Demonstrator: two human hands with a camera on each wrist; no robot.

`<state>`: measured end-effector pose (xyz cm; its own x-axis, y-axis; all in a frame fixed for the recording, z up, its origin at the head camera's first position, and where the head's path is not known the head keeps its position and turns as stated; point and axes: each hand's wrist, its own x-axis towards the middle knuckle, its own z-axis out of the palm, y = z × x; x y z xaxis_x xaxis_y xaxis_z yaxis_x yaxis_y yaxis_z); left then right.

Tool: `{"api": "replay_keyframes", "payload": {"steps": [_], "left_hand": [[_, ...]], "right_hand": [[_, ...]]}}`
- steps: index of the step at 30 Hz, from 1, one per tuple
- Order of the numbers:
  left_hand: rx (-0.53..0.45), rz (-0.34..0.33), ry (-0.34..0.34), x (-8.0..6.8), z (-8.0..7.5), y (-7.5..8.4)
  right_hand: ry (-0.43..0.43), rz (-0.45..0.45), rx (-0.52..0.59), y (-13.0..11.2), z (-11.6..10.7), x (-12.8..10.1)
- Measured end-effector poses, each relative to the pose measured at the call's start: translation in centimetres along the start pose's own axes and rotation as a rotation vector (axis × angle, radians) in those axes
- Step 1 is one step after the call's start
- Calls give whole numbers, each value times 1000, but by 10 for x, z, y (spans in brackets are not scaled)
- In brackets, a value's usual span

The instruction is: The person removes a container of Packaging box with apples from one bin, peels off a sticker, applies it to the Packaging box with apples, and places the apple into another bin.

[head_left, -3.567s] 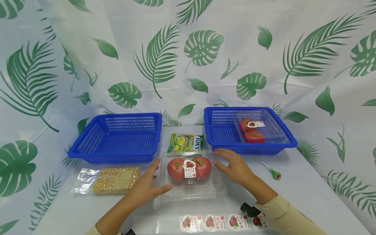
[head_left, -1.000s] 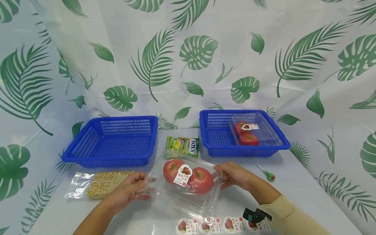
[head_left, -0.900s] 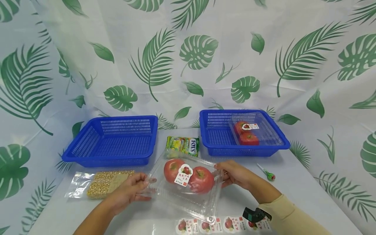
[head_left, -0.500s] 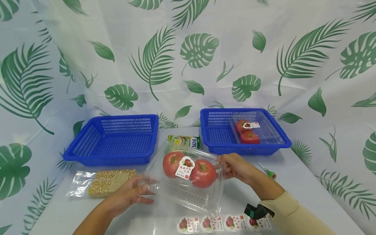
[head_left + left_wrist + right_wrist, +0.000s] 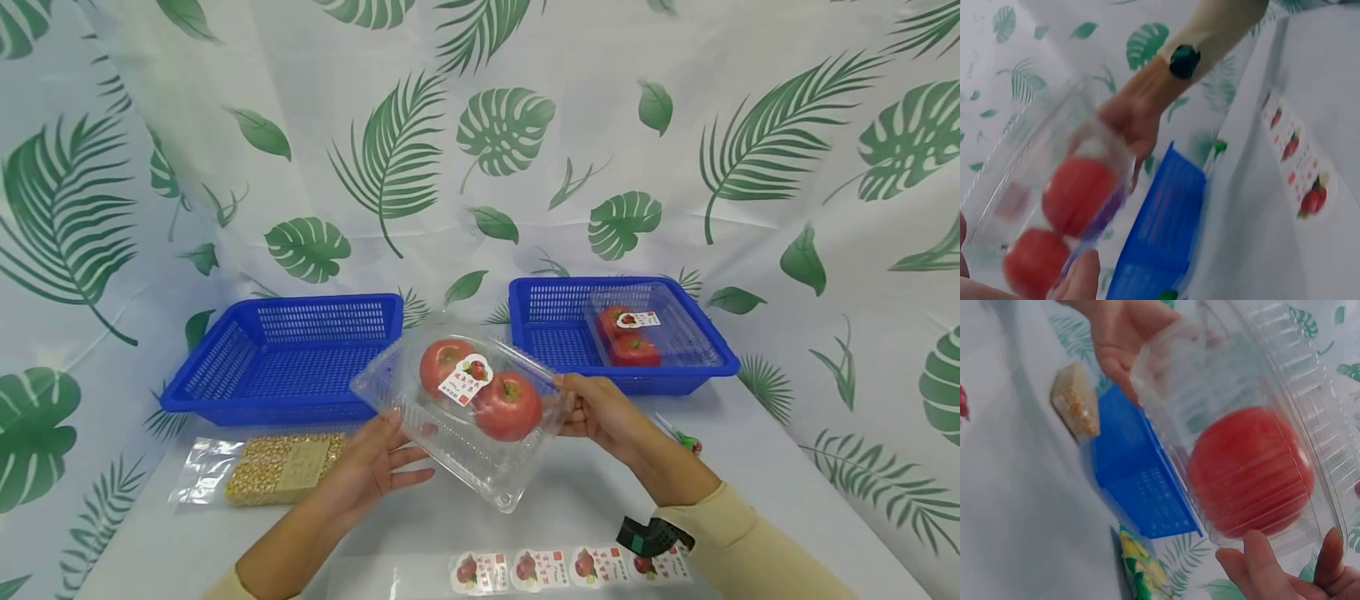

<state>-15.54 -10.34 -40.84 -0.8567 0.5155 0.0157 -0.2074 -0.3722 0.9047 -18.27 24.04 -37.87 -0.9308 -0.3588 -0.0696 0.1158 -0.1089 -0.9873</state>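
A clear clamshell box (image 5: 450, 433) with two red apples (image 5: 508, 407) and a sticker label (image 5: 465, 379) hangs tilted above the table, between the two baskets. My right hand (image 5: 592, 408) grips its right edge, thumb on top and fingers beneath. My left hand (image 5: 375, 467) touches its near-left underside with straight fingers, thumb against the side. The left wrist view shows the blurred box (image 5: 1054, 187), my left fingertip (image 5: 1079, 278) at its edge and the right hand (image 5: 1135, 119) beyond. In the right wrist view one apple (image 5: 1250, 472) fills the box, with the right fingers (image 5: 1272, 569) below.
An empty blue basket (image 5: 247, 400) stands at the left. A second blue basket (image 5: 540, 333) at the right holds another box of apples (image 5: 637, 337). A vacuum pack of corn (image 5: 277, 467), a lollipop (image 5: 678, 437) and a strip of stickers (image 5: 555, 567) lie on the table.
The box has come up off the table, tilted, and moved back and slightly right. My left hand slid from its left edge to beneath it; the right hand kept its grip.
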Motion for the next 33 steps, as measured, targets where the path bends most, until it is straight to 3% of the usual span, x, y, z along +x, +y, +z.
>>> {"api": "replay_keyframes", "payload": {"steps": [5,12,20,29,33], "left_hand": [[-20,40,84,15,21,-1],[56,62,223,38,38,1],[76,-19,343,64,37,5],[148,-55,339,85,34,6],[167,-64,337,100,31,9]], "right_hand": [[85,-20,71,-4,2,1],[209,-13,95,-7,5,0],[270,18,-45,-6,12,-7],[302,-5,-235,-3,10,-10],[345,-61,-407,-8,-2,-8]]}}
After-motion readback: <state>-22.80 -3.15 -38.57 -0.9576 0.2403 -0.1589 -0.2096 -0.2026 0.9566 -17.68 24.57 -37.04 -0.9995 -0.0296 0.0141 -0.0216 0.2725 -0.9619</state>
